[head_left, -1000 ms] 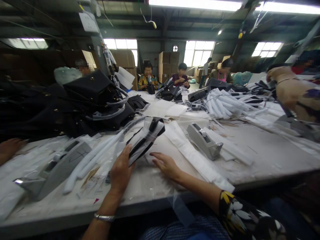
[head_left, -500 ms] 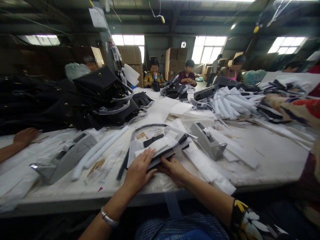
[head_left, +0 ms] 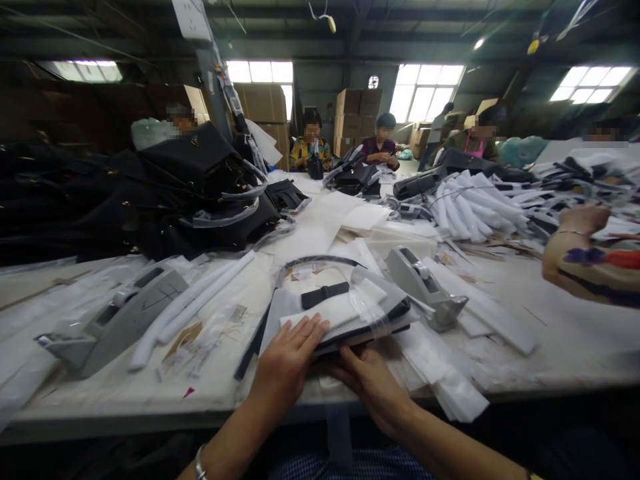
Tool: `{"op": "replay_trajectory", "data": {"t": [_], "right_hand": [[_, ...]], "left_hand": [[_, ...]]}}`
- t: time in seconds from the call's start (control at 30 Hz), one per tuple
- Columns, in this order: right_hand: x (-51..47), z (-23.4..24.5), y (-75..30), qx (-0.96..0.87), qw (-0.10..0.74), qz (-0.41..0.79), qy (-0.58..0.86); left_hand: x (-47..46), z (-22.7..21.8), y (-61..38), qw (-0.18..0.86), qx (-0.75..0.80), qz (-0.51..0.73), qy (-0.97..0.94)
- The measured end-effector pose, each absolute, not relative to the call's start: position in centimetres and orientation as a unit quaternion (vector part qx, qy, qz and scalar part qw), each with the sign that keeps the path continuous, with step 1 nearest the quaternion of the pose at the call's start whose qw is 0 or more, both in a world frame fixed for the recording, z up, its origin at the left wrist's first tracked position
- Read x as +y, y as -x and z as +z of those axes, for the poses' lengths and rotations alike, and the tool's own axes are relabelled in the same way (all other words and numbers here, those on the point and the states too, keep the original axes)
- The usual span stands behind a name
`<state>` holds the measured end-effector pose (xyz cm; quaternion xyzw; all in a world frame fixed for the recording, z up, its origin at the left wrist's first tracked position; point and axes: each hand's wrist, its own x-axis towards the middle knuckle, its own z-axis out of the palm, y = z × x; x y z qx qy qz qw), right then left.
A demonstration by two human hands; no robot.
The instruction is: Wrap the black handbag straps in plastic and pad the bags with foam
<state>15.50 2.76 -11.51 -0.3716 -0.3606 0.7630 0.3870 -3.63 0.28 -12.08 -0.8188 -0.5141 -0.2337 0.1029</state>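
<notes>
A black handbag (head_left: 367,337) lies folded on the table in front of me, its curved handle (head_left: 320,259) looping toward the far side. White foam sheet (head_left: 340,313) covers part of its top, with a short black strap (head_left: 325,295) and clear plastic film (head_left: 373,310) there too. My left hand (head_left: 290,360) rests flat on the foam at the near left, fingers stretched out. At the bag's near edge, my right hand (head_left: 367,380) grips with the thumb above; its other fingers are partly hidden underneath.
Grey tape dispensers stand left (head_left: 120,320) and right (head_left: 425,287) of the bag. White foam tubes (head_left: 185,313) lie at left. Black handbags (head_left: 195,160) pile up behind; wrapped white handles (head_left: 470,207) are bundled at right. A co-worker's arm (head_left: 580,247) reaches in from the right.
The bag and both my hands sit slightly farther right and lower in view. Another person's hand has left the left edge; the co-worker's hand at right now shows above the table.
</notes>
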Motion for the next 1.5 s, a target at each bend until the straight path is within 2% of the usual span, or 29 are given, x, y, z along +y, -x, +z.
{"op": "replay_trajectory", "data": {"t": [0.07, 0.2, 0.23, 0.27, 0.37, 0.43, 0.53, 0.7, 0.87, 1.07, 1.2, 1.33, 1.5], "right_hand": [[2.5, -11.2, -16.6, -0.379, 0.334, 0.762, 0.405], [3.3, -8.0, -18.5, -0.530, 0.107, 0.733, 0.413], [4.1, -6.7, -18.5, -0.579, 0.074, 0.707, 0.399], [5.2, -5.5, -18.2, -0.628, 0.068, 0.671, 0.389], [10.6, -3.1, -15.6, -0.777, 0.161, 0.469, 0.389], [15.0, -3.0, -12.9, -0.833, 0.131, 0.311, 0.438], [20.4, -4.6, -8.7, -0.825, 0.079, 0.280, 0.485], [23.6, -7.9, -4.8, -0.786, 0.034, 0.318, 0.529], [24.0, -9.3, -4.2, -0.757, 0.102, 0.409, 0.498], [23.7, -8.3, -5.0, -0.720, 0.297, 0.492, 0.389], [23.1, -6.9, -5.3, -0.681, 0.396, 0.524, 0.325], [23.3, -5.9, -5.0, -0.653, 0.445, 0.541, 0.289], [22.0, -4.0, -5.5, -0.654, 0.468, 0.535, 0.259]], "left_hand": [[0.2, -12.7, 3.3, 0.118, -0.513, -0.235, 0.817], [0.2, -13.4, 2.7, 0.151, -0.503, -0.238, 0.817], [0.2, -13.5, 2.6, 0.160, -0.498, -0.241, 0.817], [0.3, -13.5, 2.5, 0.171, -0.494, -0.249, 0.816], [0.4, -13.5, 2.2, 0.202, -0.491, -0.269, 0.803], [0.4, -13.5, 2.1, 0.219, -0.492, -0.272, 0.797], [0.1, -13.5, 2.0, 0.238, -0.491, -0.263, 0.796], [-0.3, -13.8, 1.7, 0.255, -0.489, -0.255, 0.795], [-0.3, -13.5, 1.4, 0.268, -0.480, -0.282, 0.787], [-0.1, -13.4, 1.4, 0.254, -0.484, -0.283, 0.788], [-0.2, -13.6, 1.4, 0.244, -0.489, -0.274, 0.792], [-0.2, -13.7, 1.2, 0.235, -0.488, -0.258, 0.800], [-0.2, -13.7, 1.1, 0.219, -0.495, -0.260, 0.800]]}}
